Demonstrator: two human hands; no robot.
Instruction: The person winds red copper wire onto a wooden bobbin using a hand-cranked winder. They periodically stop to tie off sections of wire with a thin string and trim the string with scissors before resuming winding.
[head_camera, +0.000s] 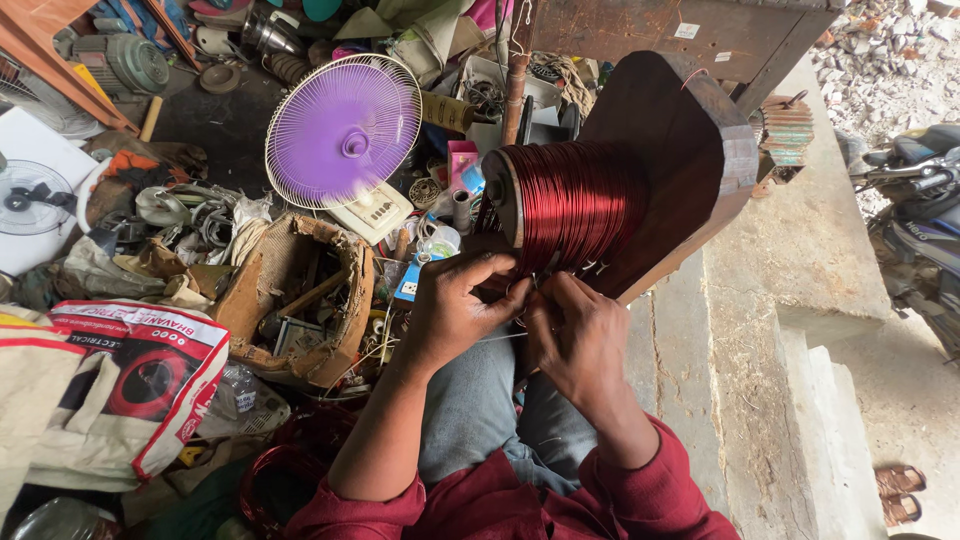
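Both hands, left and right, pinch thin wire strands with narrowed fingers just below the red wire coil on its wooden winder; steady tension likely keeps turns tidy.

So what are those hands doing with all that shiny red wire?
A person sits with both hands at the bottom of a big spool of red wire mounted on a dark wooden block. The left hand and right hand pinch thin strands just below the coil. A purple fan and a torn cardboard box lie nearby.
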